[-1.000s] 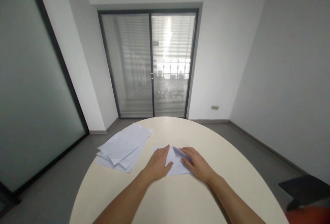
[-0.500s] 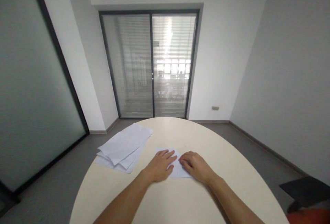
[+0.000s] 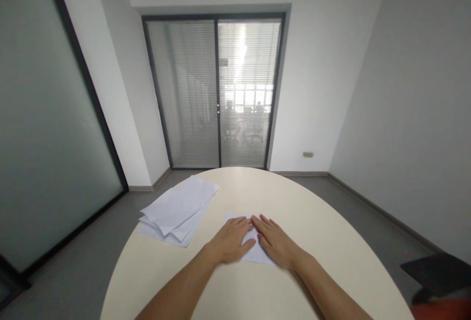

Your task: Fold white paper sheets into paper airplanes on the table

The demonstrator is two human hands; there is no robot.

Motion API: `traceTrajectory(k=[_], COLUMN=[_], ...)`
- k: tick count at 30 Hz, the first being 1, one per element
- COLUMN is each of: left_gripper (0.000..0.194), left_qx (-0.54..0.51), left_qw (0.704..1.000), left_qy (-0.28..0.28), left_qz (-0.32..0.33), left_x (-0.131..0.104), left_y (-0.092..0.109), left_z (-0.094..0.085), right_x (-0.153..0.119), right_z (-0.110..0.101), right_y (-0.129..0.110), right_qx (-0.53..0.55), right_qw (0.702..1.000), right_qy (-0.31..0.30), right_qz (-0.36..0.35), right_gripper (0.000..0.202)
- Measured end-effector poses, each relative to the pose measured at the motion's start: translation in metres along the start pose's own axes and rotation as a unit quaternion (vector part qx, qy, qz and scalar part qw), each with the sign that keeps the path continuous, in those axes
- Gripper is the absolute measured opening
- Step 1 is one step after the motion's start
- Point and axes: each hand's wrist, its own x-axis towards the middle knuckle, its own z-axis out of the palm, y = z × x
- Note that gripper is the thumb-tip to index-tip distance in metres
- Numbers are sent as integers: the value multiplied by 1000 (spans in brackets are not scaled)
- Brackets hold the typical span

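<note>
While together — two hands (image 3: 232, 239) (image 3: 275, 242), one paper (image 3: 256, 255)

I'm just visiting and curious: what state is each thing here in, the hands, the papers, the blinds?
Left hand: open, palm down on the paper.
Right hand: open, palm down on the same paper.
Paper under the hands: lying on the table, partly covered; how it is folded is hard to tell.
Paper stack: loose, sheets overlapping askew.
Blinds: lowered, brighter light showing through the right one.
</note>
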Motion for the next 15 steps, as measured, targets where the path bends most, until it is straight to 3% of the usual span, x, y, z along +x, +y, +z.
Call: traceTrajectory(k=[6,15], left_gripper=[51,55], left_qx=[35,85], left_qw=[998,983], left_qy=[5,25], left_qz=[-46,-158], left_x=[0,0], left_y=[0,-17], left_z=[1,7], right_x=[-2,-3], right_z=[-7,-7], right_y=[5,9], right_qx=[3,-4], right_qw=[999,996], right_qy=[26,55], right_qz=[-38,-65], right_gripper=[56,48])
